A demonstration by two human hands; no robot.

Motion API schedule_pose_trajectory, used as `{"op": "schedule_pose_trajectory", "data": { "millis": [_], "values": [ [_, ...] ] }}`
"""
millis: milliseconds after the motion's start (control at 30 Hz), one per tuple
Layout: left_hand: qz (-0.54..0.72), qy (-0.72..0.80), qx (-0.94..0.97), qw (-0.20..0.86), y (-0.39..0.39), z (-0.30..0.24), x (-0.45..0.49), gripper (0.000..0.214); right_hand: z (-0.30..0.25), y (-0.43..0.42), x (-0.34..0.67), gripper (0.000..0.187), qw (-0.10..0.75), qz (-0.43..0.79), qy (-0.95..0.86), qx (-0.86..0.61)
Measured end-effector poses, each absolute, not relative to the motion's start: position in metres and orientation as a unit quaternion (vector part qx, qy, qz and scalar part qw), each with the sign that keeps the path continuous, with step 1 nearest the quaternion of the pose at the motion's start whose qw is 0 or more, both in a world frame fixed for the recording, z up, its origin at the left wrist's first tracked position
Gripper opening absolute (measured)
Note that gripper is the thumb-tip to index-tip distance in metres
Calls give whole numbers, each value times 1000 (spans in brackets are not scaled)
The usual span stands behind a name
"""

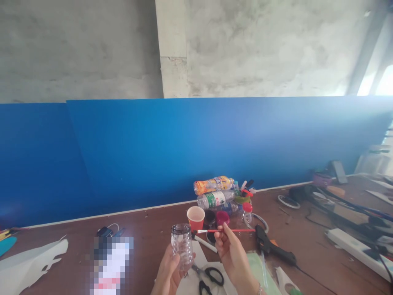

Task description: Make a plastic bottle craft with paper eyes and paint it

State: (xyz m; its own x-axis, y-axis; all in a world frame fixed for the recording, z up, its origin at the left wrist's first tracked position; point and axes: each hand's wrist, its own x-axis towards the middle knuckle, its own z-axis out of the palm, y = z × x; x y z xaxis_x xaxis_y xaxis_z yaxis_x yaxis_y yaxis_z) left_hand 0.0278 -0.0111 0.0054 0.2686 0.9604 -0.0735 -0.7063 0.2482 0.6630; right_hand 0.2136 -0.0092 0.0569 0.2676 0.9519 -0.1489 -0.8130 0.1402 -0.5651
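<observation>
On the brown table [147, 241], work is centred close to the near edge, with the two hands kept apart. By the left hand [170, 268], a clear bottle piece [183, 248] is gripped low around its side, the wide mouth turned up; with this grip the rim is left uncovered, presumably so that it can be reached. A dark band is seen at the rim (whether paint or only shadow, cannot be told). By the right hand [231, 254], a paintbrush [241, 230] is pinched between thumb and fingertips, roughly level, bristles directed at the piece and near its rim but seemingly not touching. Such a light hold is judged suited to fine control.

Just beyond the hands, a red paper cup [196, 223], a dark container [210, 218] and a magenta container [222, 217] are grouped, probably for short reach by the brush; contents not visible. Behind these, an orange-labelled bottle [214, 185] and a green-labelled bottle [216, 199] are laid on their sides, perhaps to be kept from toppling.

Scissors [202, 273] are rested on white paper [199, 254] between the forearms. A glue gun [276, 250] is laid to the right, its cord trailed away from the hands.
</observation>
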Motion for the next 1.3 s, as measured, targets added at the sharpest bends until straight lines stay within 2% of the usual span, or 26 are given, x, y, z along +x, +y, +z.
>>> {"op": "schedule_pose_trajectory", "data": {
  "millis": [233, 467, 800, 967, 1167, 1300],
  "values": [
    [588, 322, 296, 680, -1, 0, 35, 55, 62, -17, 206, 28, 751, 551, -190, -310],
    [604, 317, 313, 661, -1, 1, 41, 58, 59, -17, 204, 30, 745, 544, -208, -325],
    [566, 257, 336, 708, -6, 3, 32, 56, 61, -14, 210, 30, 745, 552, -191, -322],
    [526, 251, 326, 744, -6, 2, 25, 62, 59, -11, 214, 29, 752, 565, -159, -301],
    [513, 227, 299, 772, -14, 7, 22, 47, 57, -8, 215, 27, 753, 570, -149, -293],
    [498, 213, 286, 791, -22, 14, 22, 50, 55, -8, 215, 28, 748, 575, -156, -294]
  ]
}}
